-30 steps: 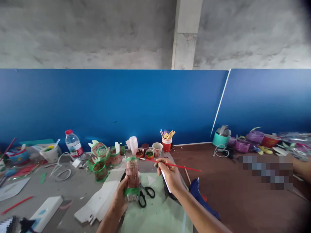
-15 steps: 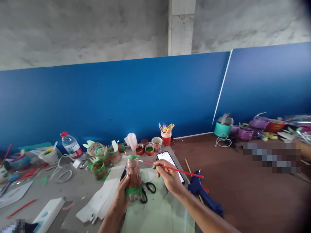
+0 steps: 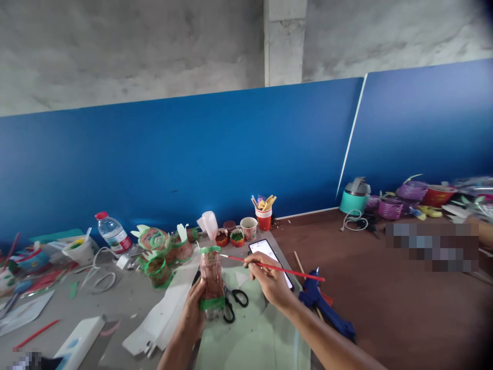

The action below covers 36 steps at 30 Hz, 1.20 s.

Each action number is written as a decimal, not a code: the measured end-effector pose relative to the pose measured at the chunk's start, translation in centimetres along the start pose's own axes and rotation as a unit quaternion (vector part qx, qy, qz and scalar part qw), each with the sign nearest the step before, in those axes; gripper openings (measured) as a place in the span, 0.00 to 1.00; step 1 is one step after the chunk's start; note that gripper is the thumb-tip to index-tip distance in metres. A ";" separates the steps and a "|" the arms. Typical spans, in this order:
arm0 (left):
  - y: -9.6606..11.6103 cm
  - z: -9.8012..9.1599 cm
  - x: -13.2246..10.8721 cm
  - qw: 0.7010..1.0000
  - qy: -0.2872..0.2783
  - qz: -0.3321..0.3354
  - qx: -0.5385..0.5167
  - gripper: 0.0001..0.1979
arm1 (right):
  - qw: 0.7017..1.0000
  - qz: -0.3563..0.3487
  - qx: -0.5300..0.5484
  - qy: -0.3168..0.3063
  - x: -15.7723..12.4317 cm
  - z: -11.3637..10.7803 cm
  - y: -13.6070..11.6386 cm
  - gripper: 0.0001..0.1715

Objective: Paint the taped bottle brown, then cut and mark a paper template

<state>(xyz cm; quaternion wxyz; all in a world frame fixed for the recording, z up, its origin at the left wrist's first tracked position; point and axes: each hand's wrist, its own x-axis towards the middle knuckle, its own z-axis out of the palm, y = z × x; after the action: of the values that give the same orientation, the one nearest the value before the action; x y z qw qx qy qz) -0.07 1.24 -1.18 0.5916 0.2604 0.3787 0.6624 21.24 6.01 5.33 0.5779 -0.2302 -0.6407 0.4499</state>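
Observation:
My left hand [image 3: 193,303] is wrapped round a plastic bottle [image 3: 211,277], painted brown with green bands near its top and base, held upright. My right hand [image 3: 265,275] pinches a red-handled paintbrush [image 3: 285,268]. The brush tip reaches to the upper right side of the bottle, just below the green band; whether it touches I cannot tell. Black-handled scissors [image 3: 239,298] lie behind the bottle on a pale green mat [image 3: 239,344]. Beyond my right hand lies a phone [image 3: 262,247] with a lit screen.
A blue glue gun [image 3: 327,311] lies right of the mat. Small paint cups [image 3: 237,237] and a red cup of tools [image 3: 264,220] stand at the back. Painted green-rimmed pots [image 3: 158,271], a water bottle [image 3: 113,234] and a power strip [image 3: 79,341] are on the left. Another person's arm [image 3: 483,231] shows far right.
The view has shifted slightly. Both hands, the bottle and the brush keep nearly the same positions relative to each other.

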 end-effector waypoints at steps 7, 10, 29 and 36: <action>-0.1 -0.3 0.2 1.000 -0.003 0.007 0.002 0.15 | 1.000 -0.015 0.002 -0.015 0.0 -0.1 -0.1 0.10; 0.0 -0.1 0.1 1.000 0.000 0.008 0.005 0.15 | 1.000 -0.013 -0.008 -0.002 0.0 -0.1 -0.2 0.09; 0.2 0.3 0.0 0.999 0.017 0.032 0.034 0.15 | 0.998 -0.051 -0.029 -0.020 -0.2 -0.2 -0.3 0.10; 0.1 0.1 0.2 0.999 0.012 0.028 0.031 0.19 | 0.997 -0.066 -0.027 -0.020 -0.2 -0.2 -0.8 0.10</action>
<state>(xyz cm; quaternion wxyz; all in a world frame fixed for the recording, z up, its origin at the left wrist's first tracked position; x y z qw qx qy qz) -0.11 1.48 -1.08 0.5597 0.2813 0.3990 0.6696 21.63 5.50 5.87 0.5867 -0.1943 -0.6780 0.3979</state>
